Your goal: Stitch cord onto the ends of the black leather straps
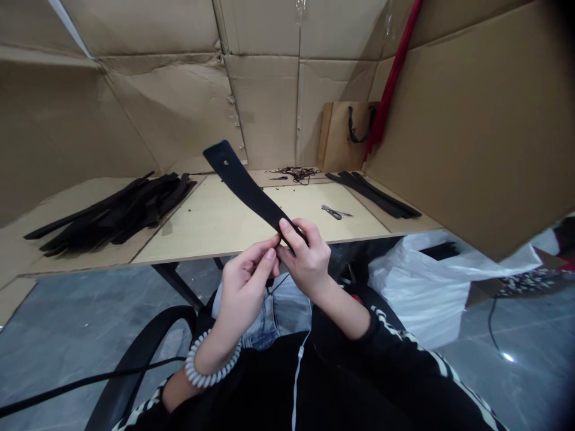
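Observation:
A long black fabric strip (251, 194), wider at its far end and with a small hole there, is held up at a slant above the table's front edge. My right hand (309, 257) is closed round its near end, thumb on top. Beside it my left hand (249, 278) is closed in a pinch, its fingertips at the strip's lower edge and touching the right fingers. What the left fingertips hold is too small to make out.
Many black strips (121, 209) lie heaped at the left, and a few more strips (375, 194) at the right. Thread snips (332, 212), tangled dark threads (300, 174) and a paper bag (344, 134) are on the table (202, 227). A white plastic sack (417, 293) stands right, below.

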Available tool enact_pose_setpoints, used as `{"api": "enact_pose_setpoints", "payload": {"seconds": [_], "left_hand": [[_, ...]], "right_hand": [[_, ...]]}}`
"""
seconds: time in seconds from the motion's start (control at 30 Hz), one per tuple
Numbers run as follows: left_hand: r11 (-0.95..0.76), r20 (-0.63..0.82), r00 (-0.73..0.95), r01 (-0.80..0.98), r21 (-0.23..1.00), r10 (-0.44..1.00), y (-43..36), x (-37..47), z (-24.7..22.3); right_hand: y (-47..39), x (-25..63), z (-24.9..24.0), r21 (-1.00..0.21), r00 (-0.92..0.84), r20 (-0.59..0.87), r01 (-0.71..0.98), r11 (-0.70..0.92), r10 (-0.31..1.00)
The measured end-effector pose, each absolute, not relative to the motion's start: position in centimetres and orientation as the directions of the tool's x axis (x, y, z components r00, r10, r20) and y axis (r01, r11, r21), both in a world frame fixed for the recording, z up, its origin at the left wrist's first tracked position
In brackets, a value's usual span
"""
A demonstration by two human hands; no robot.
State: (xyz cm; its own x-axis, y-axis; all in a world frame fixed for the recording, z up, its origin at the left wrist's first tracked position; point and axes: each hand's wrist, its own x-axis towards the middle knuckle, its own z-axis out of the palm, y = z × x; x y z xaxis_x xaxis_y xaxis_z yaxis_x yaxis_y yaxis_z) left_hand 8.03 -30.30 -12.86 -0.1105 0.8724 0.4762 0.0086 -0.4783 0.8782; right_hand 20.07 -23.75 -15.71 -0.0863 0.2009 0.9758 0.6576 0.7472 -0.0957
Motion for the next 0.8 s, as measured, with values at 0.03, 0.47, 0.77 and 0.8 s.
{"api": "enact_pose_setpoints", "payload": {"seconds": [0.03,0.47,0.77,0.8], "left_hand": [[-0.480,0.478,-0.101,-0.001,0.877,0.873,-30.4,8.1,-13.0],[-0.788,0.799,-0.064,0.134,0.601,0.598,-31.0,8.0,-13.7],[-0.586,0.636,0.205,-0.257,0.769,0.744,-23.2,6.3,-11.5],[-0.606,0.658,0.231,-0.260,0.752,0.717,-23.1,6.7,-11.3]], "right_hand": [[-23.7,20.1,-15.8,-0.102,-0.064,0.980,0.661,0.743,0.191],[-24.0,20.0,-16.4,-0.200,0.049,0.980,0.240,0.950,0.194],[-22.8,18.9,-12.9,-0.443,0.103,0.867,-0.294,0.847,0.488],[-22.8,18.7,-12.5,-0.451,0.113,0.862,-0.279,0.848,0.495]]}}
